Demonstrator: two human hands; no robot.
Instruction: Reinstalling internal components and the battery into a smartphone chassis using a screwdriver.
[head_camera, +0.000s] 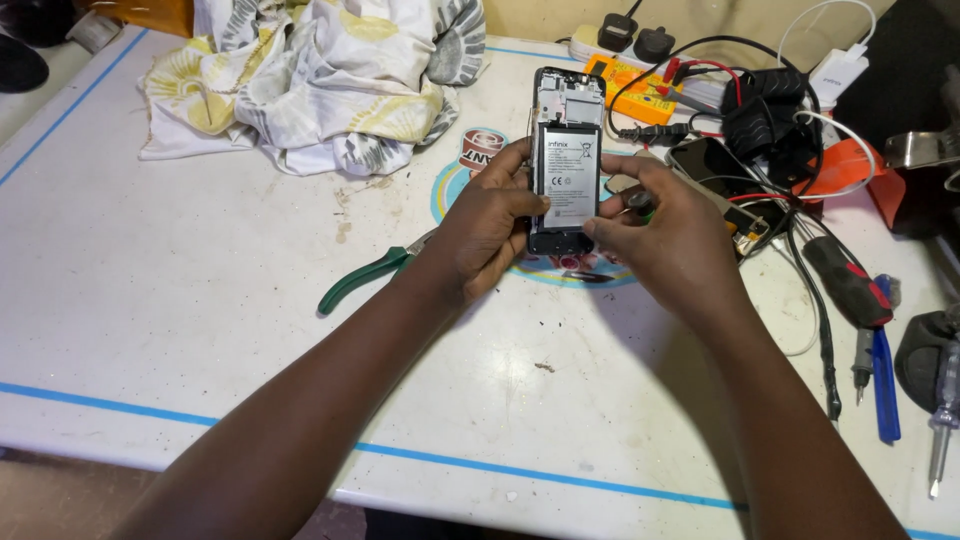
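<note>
Holding opened phone (566, 150), battery (570, 172) exposed, in our left hand (490, 225) and right hand (660, 240), both grips closed on it; green-handled pliers (370, 275) left on worktop (200, 300)

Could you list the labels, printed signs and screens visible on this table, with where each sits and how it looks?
Battery label: pale grey rectangle with small dark print, on the opened phone held in the left hand and right hand.
Round table print: red, white and light-blue emblem under the hands.
Second phone screen: dark, glossy, unlit, right of the hands among black cables.
Yellow multimeter: flat behind the phone; display not readable.
</note>
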